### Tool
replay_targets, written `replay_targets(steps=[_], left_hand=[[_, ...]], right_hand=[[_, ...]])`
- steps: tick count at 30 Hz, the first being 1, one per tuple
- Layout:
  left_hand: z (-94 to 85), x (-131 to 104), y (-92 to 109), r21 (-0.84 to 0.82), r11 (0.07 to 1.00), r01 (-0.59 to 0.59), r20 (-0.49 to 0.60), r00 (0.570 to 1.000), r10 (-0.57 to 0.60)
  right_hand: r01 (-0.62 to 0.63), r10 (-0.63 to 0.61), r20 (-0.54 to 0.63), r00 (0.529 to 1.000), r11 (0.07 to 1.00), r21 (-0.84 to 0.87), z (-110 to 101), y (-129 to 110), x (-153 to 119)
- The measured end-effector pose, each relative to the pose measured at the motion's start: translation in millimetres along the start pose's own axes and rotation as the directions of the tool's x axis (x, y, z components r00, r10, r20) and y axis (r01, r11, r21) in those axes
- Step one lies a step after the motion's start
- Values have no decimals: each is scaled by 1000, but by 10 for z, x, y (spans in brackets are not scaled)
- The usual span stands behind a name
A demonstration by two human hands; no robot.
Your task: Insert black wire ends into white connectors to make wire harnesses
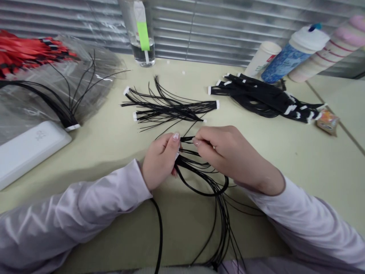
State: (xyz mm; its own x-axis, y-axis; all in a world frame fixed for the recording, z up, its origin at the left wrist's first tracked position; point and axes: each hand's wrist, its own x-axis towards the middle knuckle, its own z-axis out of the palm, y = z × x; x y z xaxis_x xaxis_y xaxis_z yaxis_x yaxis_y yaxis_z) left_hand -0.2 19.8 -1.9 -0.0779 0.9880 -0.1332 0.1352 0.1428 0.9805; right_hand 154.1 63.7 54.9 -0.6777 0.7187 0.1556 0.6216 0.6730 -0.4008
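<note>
Near the middle of the table, my left hand (161,161) is closed around the white-ended top of a bundle of black wires (211,179), thumb uppermost. Just to its right, my right hand (219,150) pinches some thin black wires between thumb and fingertips. Loose strands curve below both hands and fan out toward the front edge. Most of the white connector is hidden by my left fingers. Beyond the hands lies a loose pile of black wires (171,106) with white connectors at their ends.
A white box-like case (31,150) and a clear plastic bag (94,89) lie left, near red wires (28,51). A clear container (144,57) stands at the back. Farther right are bundled black cables (262,95), a small packet (327,121), a white cup (262,59) and bottles (293,53).
</note>
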Motion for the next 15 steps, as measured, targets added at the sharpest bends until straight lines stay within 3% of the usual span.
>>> replay_targets(steps=[6,11,15], left_hand=[[-10,-16,-4,62,997,-48,4,999,48],[-4,-20,-5,107,991,-82,26,997,79],[1,-6,25,103,993,-48,0,999,49]], right_hand=[[0,1,30,1000,1000,-19,130,26,11],[-5,6,-20,1000,1000,29,191,30,6],[5,-5,-7,1000,998,56,180,14,-3]])
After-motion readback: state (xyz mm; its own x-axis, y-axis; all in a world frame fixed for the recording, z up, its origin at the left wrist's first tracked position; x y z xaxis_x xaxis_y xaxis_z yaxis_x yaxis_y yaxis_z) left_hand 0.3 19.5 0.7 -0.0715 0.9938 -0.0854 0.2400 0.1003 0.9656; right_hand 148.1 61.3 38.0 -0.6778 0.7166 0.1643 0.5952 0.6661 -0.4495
